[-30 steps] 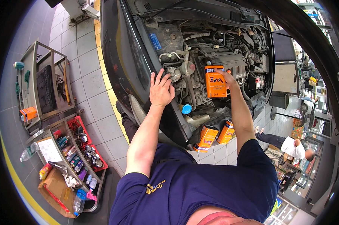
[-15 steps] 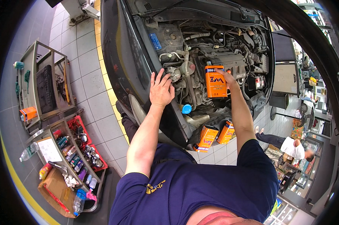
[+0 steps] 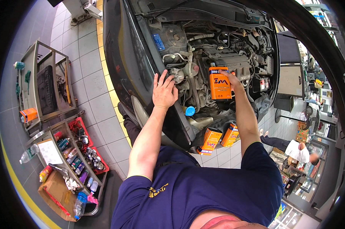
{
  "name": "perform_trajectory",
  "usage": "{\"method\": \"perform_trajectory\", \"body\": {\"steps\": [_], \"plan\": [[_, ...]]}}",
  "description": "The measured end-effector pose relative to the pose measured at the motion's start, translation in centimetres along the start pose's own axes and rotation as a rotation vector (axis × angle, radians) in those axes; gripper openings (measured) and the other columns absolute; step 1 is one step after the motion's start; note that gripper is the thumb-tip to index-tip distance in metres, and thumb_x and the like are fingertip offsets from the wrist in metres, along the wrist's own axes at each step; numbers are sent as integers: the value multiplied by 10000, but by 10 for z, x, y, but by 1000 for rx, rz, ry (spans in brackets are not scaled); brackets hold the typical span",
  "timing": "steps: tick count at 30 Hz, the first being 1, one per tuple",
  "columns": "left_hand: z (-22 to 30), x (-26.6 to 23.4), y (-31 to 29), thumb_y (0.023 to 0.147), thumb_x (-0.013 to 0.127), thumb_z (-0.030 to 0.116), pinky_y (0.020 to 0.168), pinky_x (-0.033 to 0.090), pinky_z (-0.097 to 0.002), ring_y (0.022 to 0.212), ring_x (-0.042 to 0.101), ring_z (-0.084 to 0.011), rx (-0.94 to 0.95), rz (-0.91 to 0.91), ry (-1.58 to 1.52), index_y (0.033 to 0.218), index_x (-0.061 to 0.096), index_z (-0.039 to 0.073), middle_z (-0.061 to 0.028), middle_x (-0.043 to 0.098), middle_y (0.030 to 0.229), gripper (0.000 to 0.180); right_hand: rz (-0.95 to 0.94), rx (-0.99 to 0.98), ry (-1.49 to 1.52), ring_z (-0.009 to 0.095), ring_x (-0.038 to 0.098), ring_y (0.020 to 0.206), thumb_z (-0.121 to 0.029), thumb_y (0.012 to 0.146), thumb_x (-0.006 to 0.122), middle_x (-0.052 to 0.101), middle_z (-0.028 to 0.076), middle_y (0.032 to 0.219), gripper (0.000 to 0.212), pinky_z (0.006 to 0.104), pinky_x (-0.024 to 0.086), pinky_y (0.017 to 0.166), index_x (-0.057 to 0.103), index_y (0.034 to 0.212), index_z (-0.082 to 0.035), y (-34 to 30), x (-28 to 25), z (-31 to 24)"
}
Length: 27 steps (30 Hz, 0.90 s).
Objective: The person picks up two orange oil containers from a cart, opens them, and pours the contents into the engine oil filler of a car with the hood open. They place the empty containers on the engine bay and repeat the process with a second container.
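My right hand (image 3: 235,81) is closed round an orange metal oil can (image 3: 220,88) with dark edges, above the engine (image 3: 239,63). The can's neck points away from me; whether anything flows from it is hidden. Fingers spread, my left hand (image 3: 165,92) lies on the edge of the car's black fender (image 3: 121,65), beside the engine bay, and holds nothing. A blue reservoir cap (image 3: 189,111) sits between the hands, nearer to me. Two more orange oil cans, a left one (image 3: 210,141) and a right one (image 3: 230,135), stand at the car's front edge.
At the left are a grey metal cart (image 3: 37,82) with another orange can (image 3: 28,115) and a tool cart with red trays (image 3: 96,160), spray cans and a cardboard box (image 3: 58,196). A person in a white shirt (image 3: 298,151) is at the far right.
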<state>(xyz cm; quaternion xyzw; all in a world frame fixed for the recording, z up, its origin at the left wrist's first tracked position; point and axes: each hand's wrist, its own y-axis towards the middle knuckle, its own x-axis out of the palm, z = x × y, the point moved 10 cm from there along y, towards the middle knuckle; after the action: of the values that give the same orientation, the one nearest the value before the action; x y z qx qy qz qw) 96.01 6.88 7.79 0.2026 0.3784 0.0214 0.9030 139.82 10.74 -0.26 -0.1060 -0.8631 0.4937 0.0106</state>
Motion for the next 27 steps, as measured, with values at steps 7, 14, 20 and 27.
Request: {"method": "perform_trajectory", "body": {"steps": [7, 14, 20, 27], "plan": [[0, -1, -1, 950, 741, 133, 1430, 284, -632, 1625, 559, -322, -10, 8, -17, 1108, 840, 88, -29, 793, 1408, 192, -8, -13, -38, 232, 861, 846, -466, 1056, 903, 894, 118, 1079, 453, 434, 725, 755, 818, 1227, -56, 1, 2, -2], [0, 0, -1, 945, 743, 165, 1445, 267, -614, 1640, 538, -307, -5, 0, -4, 1117, 849, 75, -30, 787, 1424, 221, -20, 8, -20, 247, 870, 895, -414, 1065, 903, 888, 135, 1133, 461, 434, 740, 775, 798, 1286, -23, -5, 6, -5], [0, -1, 0, 941, 741, 138, 1432, 281, -624, 1626, 557, -319, -4, 12, -15, 1107, 841, 90, -26, 793, 1410, 200, -33, -3, -19, 247, 869, 894, -419, 1055, 913, 889, 131, 1132, 474, 435, 738, 790, 800, 1290, -24, -9, 8, -7], [0, -2, 0, 939, 742, 132, 1428, 292, -624, 1618, 564, -318, -3, 17, -16, 1103, 838, 90, -24, 794, 1403, 194, -13, 14, -6, 245, 865, 868, -421, 1044, 924, 890, 124, 1105, 469, 429, 733, 770, 803, 1278, -34, -3, 3, -5]]}}
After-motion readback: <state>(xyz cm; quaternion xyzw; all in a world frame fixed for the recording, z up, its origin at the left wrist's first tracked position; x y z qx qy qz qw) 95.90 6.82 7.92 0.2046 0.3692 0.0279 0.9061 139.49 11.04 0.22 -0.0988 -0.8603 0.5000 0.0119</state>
